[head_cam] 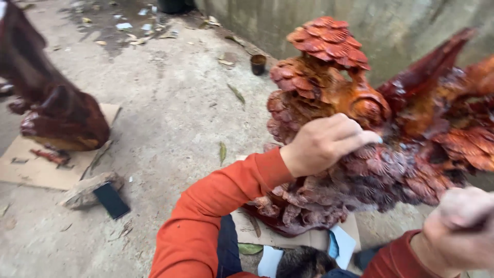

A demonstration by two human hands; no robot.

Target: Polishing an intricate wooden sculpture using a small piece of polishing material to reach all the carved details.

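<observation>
We've got one view only, head cam, so no overlap w/ another. It looks down and fwd from above our arms, tilted a bit, very close in: our left hand sits mid-frame against the red wood carving, our right hand blurs at the bottom right edge. Beyond, the cam faces the concrete floor and a wall at top; a second carving on cardboard sits far left.

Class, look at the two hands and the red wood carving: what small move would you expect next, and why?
Probably the right hand, closed around something blurred, comes up to the carving. The left hand is already pressed against the carved scales as if steadying it, and the right hand hangs just below the carving's lower edge.
</observation>
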